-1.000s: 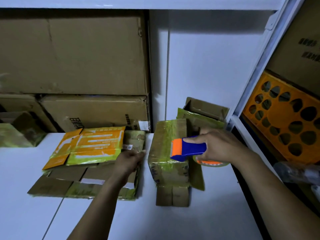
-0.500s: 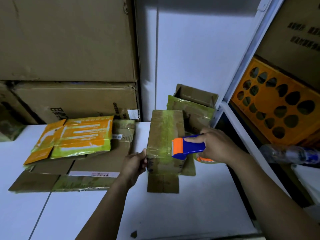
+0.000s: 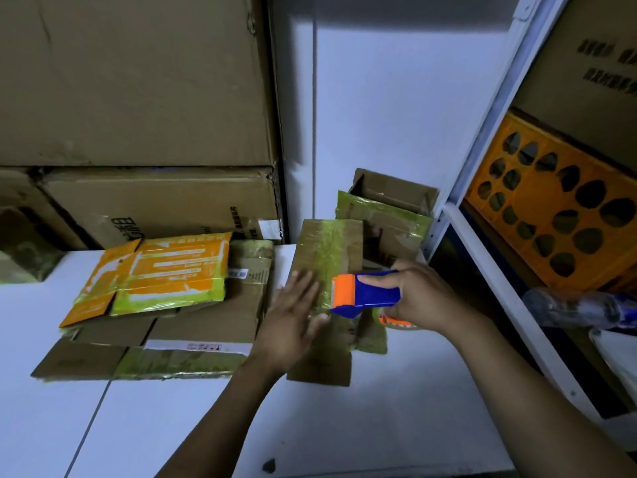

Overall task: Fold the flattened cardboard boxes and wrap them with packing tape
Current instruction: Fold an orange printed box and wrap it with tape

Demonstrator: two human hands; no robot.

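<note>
My flat-fingered left hand (image 3: 293,322) is pinning the probably light, springy, tape-slick folded box (image 3: 327,250) across its middle on the worktop (image 3: 172,426), at 3 o'clock from the flat stack (image 3: 206,322), while my right hand (image 3: 424,298) is gripping the tape dispenser (image 3: 365,293).

Folded box (image 3: 330,248) mid-table (image 3: 51,426), left hand (image 3: 293,322) flat on it and tape dispenser (image 3: 368,293) (gripped by right hand (image 3: 427,298)) at its right edge; stack of flattened boxes (image 3: 213,322) just left, large cartons (image 3: 155,201) behind that stack, another taped box (image 3: 386,215) behind-right, crate (image 3: 558,215) on shelving far right.
</note>
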